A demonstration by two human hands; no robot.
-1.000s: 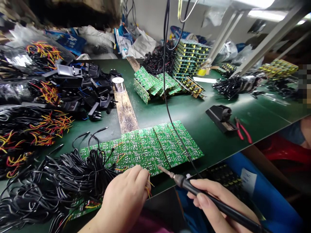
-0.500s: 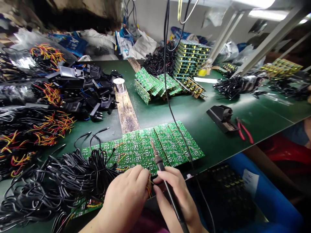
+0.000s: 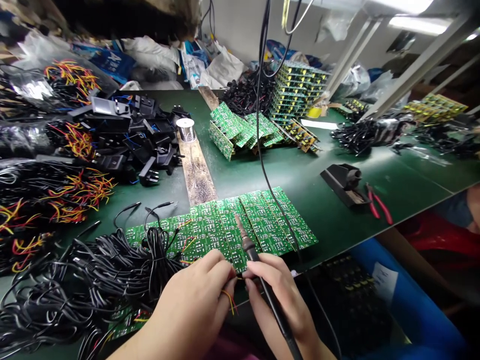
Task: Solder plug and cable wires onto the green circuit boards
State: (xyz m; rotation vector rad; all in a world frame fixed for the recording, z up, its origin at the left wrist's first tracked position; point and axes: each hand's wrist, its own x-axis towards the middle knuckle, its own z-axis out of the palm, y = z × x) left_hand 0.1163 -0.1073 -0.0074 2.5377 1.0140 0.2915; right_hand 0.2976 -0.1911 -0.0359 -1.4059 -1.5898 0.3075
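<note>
My right hand (image 3: 287, 290) is closed around a soldering iron (image 3: 262, 280), whose bare tip points up and away over the green circuit boards (image 3: 258, 220). Pinched in my left hand (image 3: 200, 290) are thin red and yellow wires (image 3: 229, 300); their ends stick out below the fingers. My two hands almost meet at the boards' near edge, and a short piece of wire shows between the fingertips. Whether it touches a board I cannot tell. Beside my left hand lies a heap of black cables (image 3: 142, 265), partly covering the boards.
A solder spool (image 3: 186, 131) stands on a stained wooden strip (image 3: 198, 175). Black plug housings (image 3: 150, 130) lie at the left, stacked boards (image 3: 298, 90) at the back. Rightward are a black iron holder (image 3: 345, 182) and red-handled pliers (image 3: 378, 205). A blue bin (image 3: 416, 305) sits below the table edge.
My right hand and the soldering iron have shifted slightly right and down. My left hand has turned a little, and the red and yellow wire ends now show more clearly below it.
</note>
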